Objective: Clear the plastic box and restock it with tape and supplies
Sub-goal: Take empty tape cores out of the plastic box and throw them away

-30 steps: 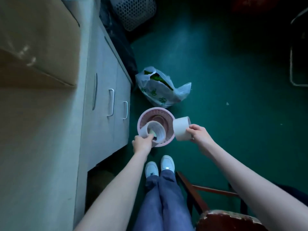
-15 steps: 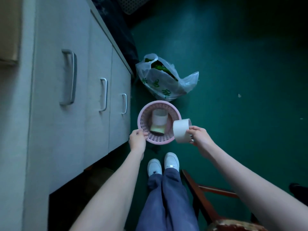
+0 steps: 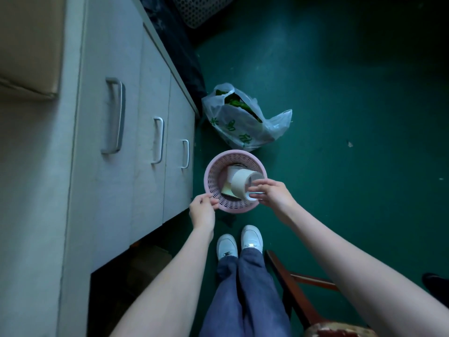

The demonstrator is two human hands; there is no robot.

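Observation:
A round pink perforated basket (image 3: 213, 176) stands on the green floor in front of my feet. Inside it lie a white tape roll (image 3: 232, 171) and a yellowish flat item (image 3: 227, 190). My right hand (image 3: 272, 194) holds a second, cream tape roll (image 3: 240, 184) over the basket's opening, fingers around its near end. My left hand (image 3: 202, 210) pinches the basket's near left rim.
A grey cabinet (image 3: 126, 152) with three handles runs along the left. A plastic bag (image 3: 243, 122) with green contents lies just beyond the basket. A wooden chair (image 3: 294, 285) is at lower right, a mesh bin (image 3: 201, 10) at the top.
My left hand dropped its tape roll into the basket and took hold of the rim. My right hand moved its roll left, from beside the basket to over the opening.

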